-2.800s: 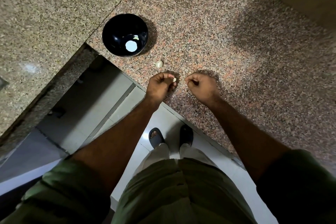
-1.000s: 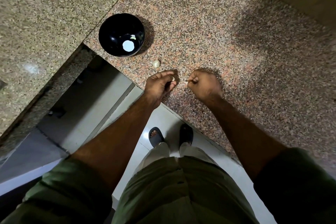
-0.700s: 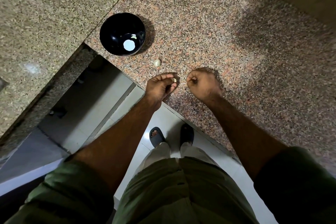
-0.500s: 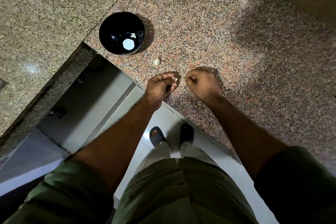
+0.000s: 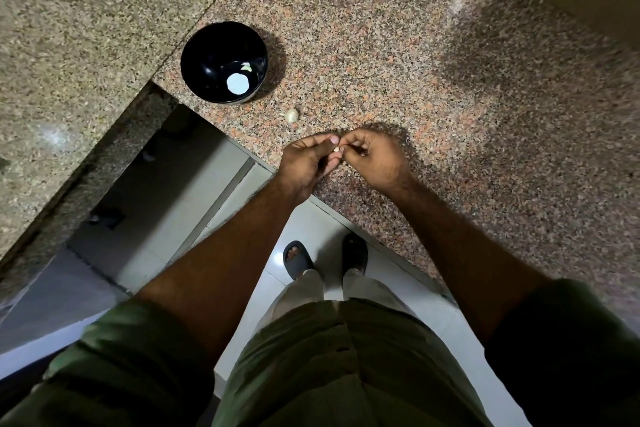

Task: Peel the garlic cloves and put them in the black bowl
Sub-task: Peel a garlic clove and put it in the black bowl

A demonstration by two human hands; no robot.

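1. Pinching one small garlic clove [image 5: 336,149] between thumb and fingertips of left hand [image 5: 309,163]; fingers curled round it, only a pale sliver showing.
2. Meeting that same clove with right hand [image 5: 374,159], fingertips curled and picking at its near end; hard to tell whether a flake of skin is already caught there.
3. Closing up: half a second ago hands sitting slightly apart, now touching at the clove. Reading this as a fresh pull at the skin, so peeling of this clove judged still under way.
4. Hovering both hands just above the tabletop [image 5: 433,87], near its front edge.
5. Lying beyond left hand, toward the bowl: second garlic clove [image 5: 291,115], loose on the tabletop, apparently still in its skin and in the same spot as before.
6. Standing farther out past that clove: black bowl [image 5: 207,55], upright, holding a pale bit at its far inner side plus a round white glare spot; contents too small to count.
7. Remaining, by judgement: finishing this clove, dropping it in, then the loose one.
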